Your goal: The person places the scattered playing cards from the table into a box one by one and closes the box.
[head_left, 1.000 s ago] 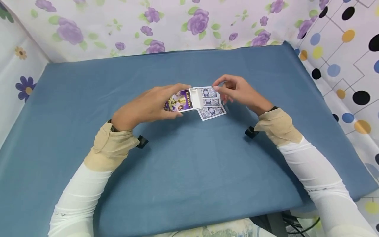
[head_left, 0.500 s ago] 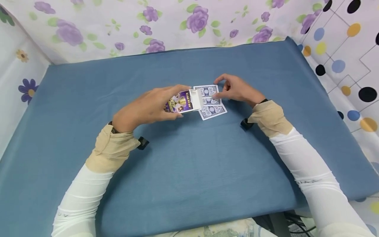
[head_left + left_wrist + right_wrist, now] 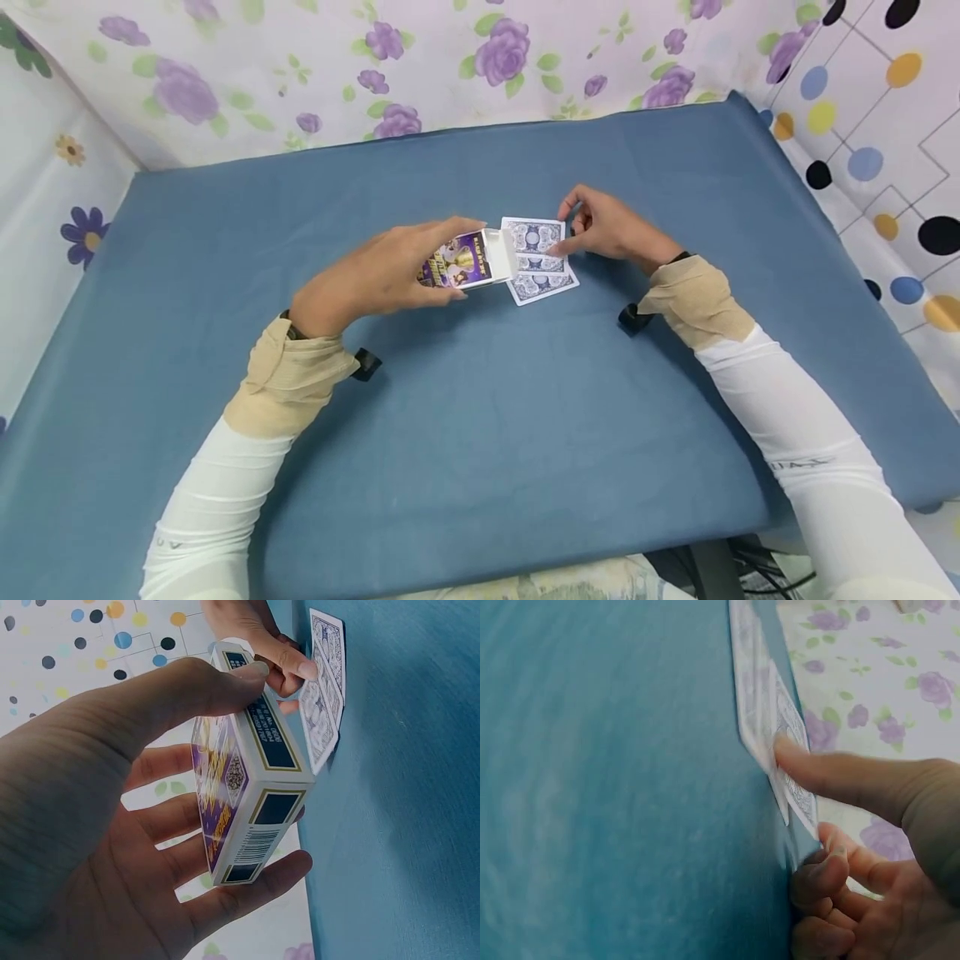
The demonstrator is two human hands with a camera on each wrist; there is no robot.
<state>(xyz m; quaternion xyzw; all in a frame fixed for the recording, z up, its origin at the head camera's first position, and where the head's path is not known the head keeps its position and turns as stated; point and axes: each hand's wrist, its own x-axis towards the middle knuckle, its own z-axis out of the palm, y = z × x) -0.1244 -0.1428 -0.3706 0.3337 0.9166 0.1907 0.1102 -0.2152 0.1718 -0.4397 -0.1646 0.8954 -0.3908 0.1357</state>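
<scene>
My left hand [image 3: 382, 271] grips a purple and white playing-card box [image 3: 461, 260] along its long sides, thumb on one narrow side and fingers on the other. The box's open end, with a white flap [image 3: 500, 252], faces right. Beside it, several blue-and-white playing cards [image 3: 542, 286] lie overlapped, backs up, on the cloth. My right hand [image 3: 611, 225] holds the uppermost playing card [image 3: 531, 235] at its right edge, the thumb on its back and the index finger at the far corner. In the right wrist view the thumb [image 3: 802, 761] presses on this card.
A blue cloth [image 3: 487, 433] covers the table. Floral curtain [image 3: 442, 67] stands along the back edge, and a dotted sheet [image 3: 885, 167] hangs at the right. Dark cables [image 3: 765, 571] show below the front edge.
My right thumb has come down onto the cards, and the uppermost card has slid a little to the right. The left hand keeps its grip on the box, nearly still.
</scene>
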